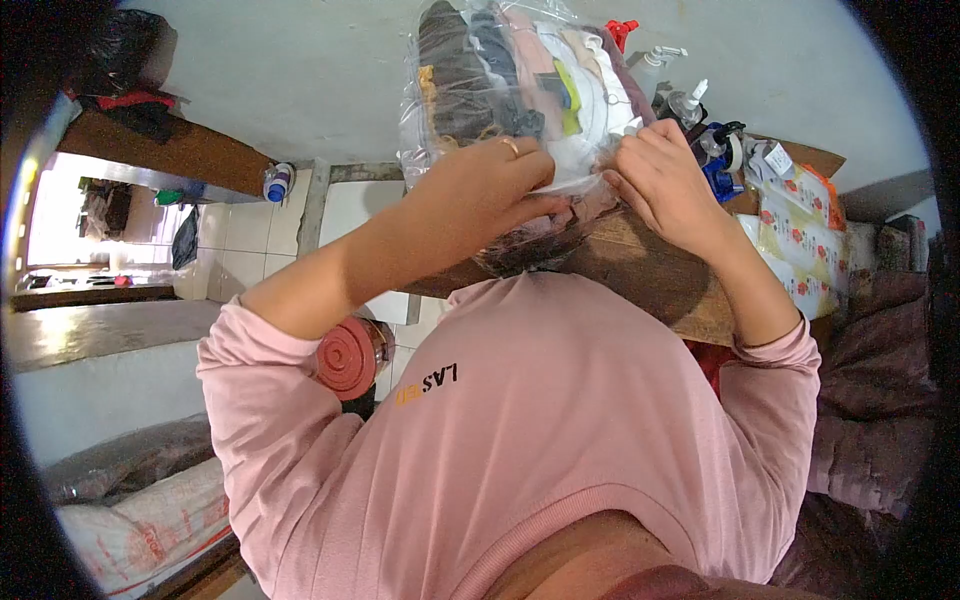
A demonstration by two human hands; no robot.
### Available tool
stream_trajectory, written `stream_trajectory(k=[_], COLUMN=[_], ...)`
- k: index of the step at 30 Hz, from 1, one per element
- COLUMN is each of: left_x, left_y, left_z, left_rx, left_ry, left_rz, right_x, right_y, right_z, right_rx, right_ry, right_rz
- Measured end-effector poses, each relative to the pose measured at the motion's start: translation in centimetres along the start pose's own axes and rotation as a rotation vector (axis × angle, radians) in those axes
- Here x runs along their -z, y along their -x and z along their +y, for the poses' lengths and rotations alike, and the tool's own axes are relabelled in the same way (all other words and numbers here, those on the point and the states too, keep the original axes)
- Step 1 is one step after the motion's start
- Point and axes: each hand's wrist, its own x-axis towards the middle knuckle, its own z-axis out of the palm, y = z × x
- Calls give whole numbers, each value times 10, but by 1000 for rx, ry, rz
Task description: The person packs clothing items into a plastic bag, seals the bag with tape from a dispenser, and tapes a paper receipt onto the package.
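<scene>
A clear plastic bag (412,120) packed with folded clothes (515,70) in black, grey, pink and white lies on the brown wooden table (640,265) in front of me. My left hand (495,180), with a ring on one finger, is at the near left edge of the bag, its fingers bent around the loose plastic. Across from it, my right hand (655,180) pinches the plastic near the bag's right corner. A yellow-green piece (570,97) shows among the garments. Part of the bag's near end is hidden behind my left hand.
Spray bottles (660,62) and small bottles (688,103) stand beyond my right hand. Flower-printed packs (800,235) lie at the right. A container with a round pink lid (348,358) is below my left forearm. A blue-capped bottle (278,183) stands farther left.
</scene>
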Motion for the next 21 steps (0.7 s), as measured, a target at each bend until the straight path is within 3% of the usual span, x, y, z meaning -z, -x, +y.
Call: stream_trajectory(k=[1,4,10,13,14,17,18,21], left_x=[4,26,38,33,29,3,-2,-2], left_y=[2,20,26,22,26,16,15,21], left_z=[4,6,-17,4,6,20,9,2], left_rx=[-43,130,383,40,-201,-305,-183,-148], left_ry=[-88,-167,102,-245,-334,-511,-473,-470], left_rz=[71,-117,-550,-78,-4,-162,-248,-269], right_x=[0,-2,-7,-8,-8,-9,-8,10], right_y=[0,-2,-7,-8,-8,-4,-1,7], right_z=[1,5,5,8,9,6,6,1], right_rx=[-1,3,26,6,-5,-38,-50,-116], right_ry=[-10,-60,-83,-52,-56,-62,-61,-1], right_rz=[-1,1,-52,-22,-7,-8,-16,109])
